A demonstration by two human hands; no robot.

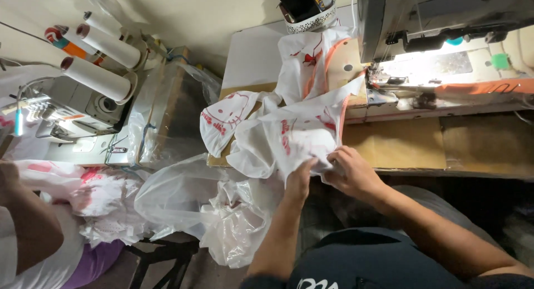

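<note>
both hands, left hand [300, 180] and right hand [351, 171], pinch the white printed fabric [289, 136] at centre frame, fingers clenched on its edge, keeping it gathered below the sewing machine [439, 22].

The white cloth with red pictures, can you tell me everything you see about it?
The white cloth is thin, soft-looking fabric with red printed patterns and an orange trim strip. It lies crumpled, spilling from the sewing machine across the table's front edge. The left hand and right hand pinch its lower edge. Clear plastic bags bunch below it.
</note>
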